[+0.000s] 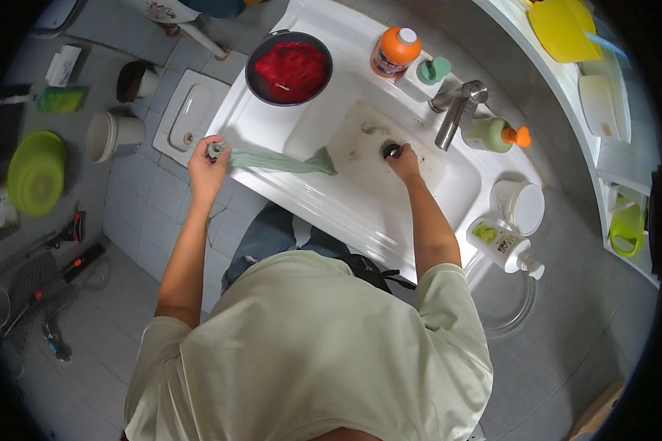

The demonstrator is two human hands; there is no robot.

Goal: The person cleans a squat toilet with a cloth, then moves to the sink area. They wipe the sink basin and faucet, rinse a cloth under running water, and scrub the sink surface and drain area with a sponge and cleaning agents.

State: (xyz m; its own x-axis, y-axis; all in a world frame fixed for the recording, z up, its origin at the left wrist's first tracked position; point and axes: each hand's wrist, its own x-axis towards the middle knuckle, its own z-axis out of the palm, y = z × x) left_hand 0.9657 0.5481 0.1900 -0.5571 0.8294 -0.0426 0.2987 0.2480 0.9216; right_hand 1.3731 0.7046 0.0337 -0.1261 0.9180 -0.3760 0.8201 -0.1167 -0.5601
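My left hand [207, 167] is closed around one end of a pale green cloth [272, 161] at the sink's left front edge. The cloth stretches to the right across the white sink ledge, and its loose end hangs over the rim of the basin [316, 125]. Down in the basin, my right hand [404, 163] has its fingers pinched at a small dark round drain plug [390, 149] by the drain. The fingers partly cover the plug. Dark specks of dirt lie on the basin floor around it.
A dark round basin [288, 97] with red wet cloth sits at the back left. Behind the sink stand an orange bottle [396, 51], a white bottle [424, 79], the metal faucet [460, 114] and a green pump bottle [488, 135]. A white tub [518, 206] and lotion bottle [495, 243] are right.
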